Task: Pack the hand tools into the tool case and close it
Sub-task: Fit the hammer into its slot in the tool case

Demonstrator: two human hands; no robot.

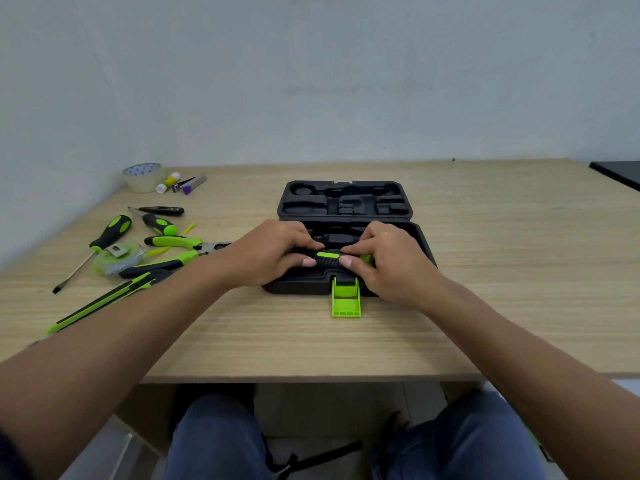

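Tool case: I see the black tool case (346, 237) lying open at the centre of the frame on the wooden table (485, 271), its moulded lid (344, 199) laid back toward the wall and its base half nearer me.
Latch: 1 green latch (346, 299) hangs open off the near edge of the base, flat on the table.
Held tool: a black tool with a green insert (327, 258) lies crosswise over the base half, inside the case; I cannot tell whether it is fully seated in its slot, and I cannot tell which tool it is.
Left hand: my left hand (273, 252) comes in from the lower left, fingers curled over the tool's left end, thumb pressed to its near side.
Right hand: my right hand (384, 261) mirrors it on the tool's right end, thumb and fingers pinching the grip.
Loose tools: at middle left of the frame, well apart from the case, lie 2 screwdrivers (110, 233), green-handled pliers (183, 243), a tape measure (119, 259), a tester pen (162, 211) and a utility knife (100, 304).
Other items: in the upper left corner of the table sit a roll of clear tape (143, 177) and a glue stick (168, 182).
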